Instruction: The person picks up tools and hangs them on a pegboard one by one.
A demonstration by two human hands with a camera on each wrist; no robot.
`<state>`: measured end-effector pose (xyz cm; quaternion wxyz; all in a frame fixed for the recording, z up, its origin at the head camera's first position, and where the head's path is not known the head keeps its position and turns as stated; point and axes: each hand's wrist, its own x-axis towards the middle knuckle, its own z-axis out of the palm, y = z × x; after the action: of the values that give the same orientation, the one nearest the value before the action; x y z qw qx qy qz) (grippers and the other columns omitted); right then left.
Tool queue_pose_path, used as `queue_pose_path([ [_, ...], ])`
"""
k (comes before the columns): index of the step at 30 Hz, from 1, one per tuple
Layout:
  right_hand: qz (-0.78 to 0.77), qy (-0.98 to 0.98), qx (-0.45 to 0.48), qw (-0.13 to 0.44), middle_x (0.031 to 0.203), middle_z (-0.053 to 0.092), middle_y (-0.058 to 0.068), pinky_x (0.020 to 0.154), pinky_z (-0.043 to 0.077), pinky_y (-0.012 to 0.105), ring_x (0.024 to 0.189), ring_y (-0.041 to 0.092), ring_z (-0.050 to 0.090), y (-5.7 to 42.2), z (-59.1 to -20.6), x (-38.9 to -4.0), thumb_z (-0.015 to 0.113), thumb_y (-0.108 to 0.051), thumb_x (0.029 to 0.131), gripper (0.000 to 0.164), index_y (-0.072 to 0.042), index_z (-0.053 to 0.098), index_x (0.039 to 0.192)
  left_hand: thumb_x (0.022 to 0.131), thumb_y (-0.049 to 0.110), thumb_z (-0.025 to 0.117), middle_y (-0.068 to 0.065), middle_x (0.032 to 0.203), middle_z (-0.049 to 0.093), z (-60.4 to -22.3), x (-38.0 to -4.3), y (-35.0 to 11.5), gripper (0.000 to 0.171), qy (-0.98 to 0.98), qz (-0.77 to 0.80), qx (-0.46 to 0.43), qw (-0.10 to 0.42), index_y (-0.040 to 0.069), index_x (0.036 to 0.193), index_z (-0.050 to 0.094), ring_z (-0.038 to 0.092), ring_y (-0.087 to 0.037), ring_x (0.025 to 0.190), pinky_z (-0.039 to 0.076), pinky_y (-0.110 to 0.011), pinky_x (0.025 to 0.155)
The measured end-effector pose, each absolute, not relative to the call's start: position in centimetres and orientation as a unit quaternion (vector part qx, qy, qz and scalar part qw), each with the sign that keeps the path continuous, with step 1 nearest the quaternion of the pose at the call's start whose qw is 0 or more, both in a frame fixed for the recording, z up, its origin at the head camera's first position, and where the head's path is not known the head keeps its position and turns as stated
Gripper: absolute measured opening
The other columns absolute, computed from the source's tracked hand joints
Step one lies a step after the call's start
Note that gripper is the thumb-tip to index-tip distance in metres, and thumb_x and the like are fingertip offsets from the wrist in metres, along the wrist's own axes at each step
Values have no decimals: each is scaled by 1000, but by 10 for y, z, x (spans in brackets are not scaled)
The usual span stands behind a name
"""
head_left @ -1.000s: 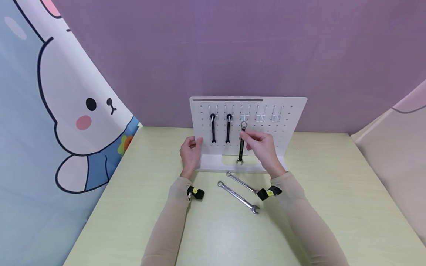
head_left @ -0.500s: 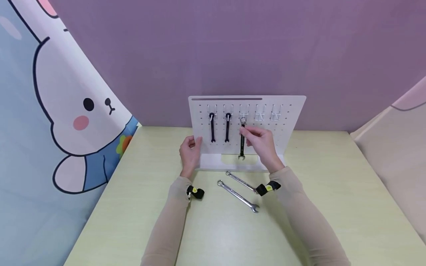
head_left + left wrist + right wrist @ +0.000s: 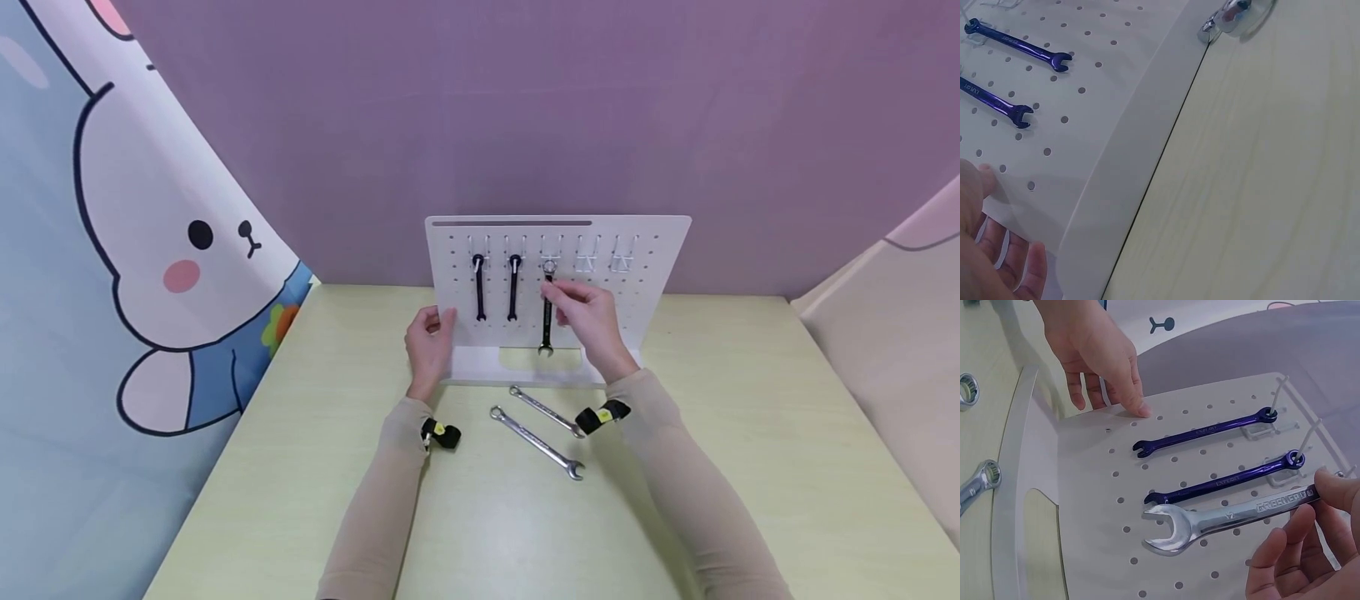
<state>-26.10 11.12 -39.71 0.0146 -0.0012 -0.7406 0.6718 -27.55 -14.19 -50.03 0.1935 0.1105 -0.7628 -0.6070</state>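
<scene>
My left hand [image 3: 429,350] grips the left edge of a white pegboard [image 3: 467,333], its thumb on the front face and the other fingers behind. My right hand [image 3: 592,321] pinches a silver combination wrench [image 3: 1179,528] between thumb and fingers near its ring end. That wrench hangs upright in front of the board, open end down, its ring [image 3: 550,267] at the third hook [image 3: 552,246]. Whether the ring is over the hook I cannot tell. Two dark purple wrenches [image 3: 480,292] hang on the first two hooks, ring ends up.
Two silver combination wrenches, a nearer one [image 3: 536,443] and a farther one [image 3: 546,411], lie slanted on the pale wooden table [image 3: 495,533] before the board. Two further wire hooks [image 3: 587,254] bear nothing at the right. A purple cloth [image 3: 525,125] stands behind.
My right hand has raised the silver wrench a little, bringing its ring up to the third hook. The wrench has become more upright. My left hand keeps its place on the board.
</scene>
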Motion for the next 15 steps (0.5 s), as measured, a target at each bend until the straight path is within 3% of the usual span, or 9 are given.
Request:
queue_pose_path([
  [15,686,-727,-23,14,86,71,-14,67,55,17,65,3,57,108,-399,-270,80,-30,98,42,0,74,127,102,33,73,-19,112,75,-500,-277,-142,35,-763,-609,113,184,3,122,71,69,-32,107,55,-45,97],
])
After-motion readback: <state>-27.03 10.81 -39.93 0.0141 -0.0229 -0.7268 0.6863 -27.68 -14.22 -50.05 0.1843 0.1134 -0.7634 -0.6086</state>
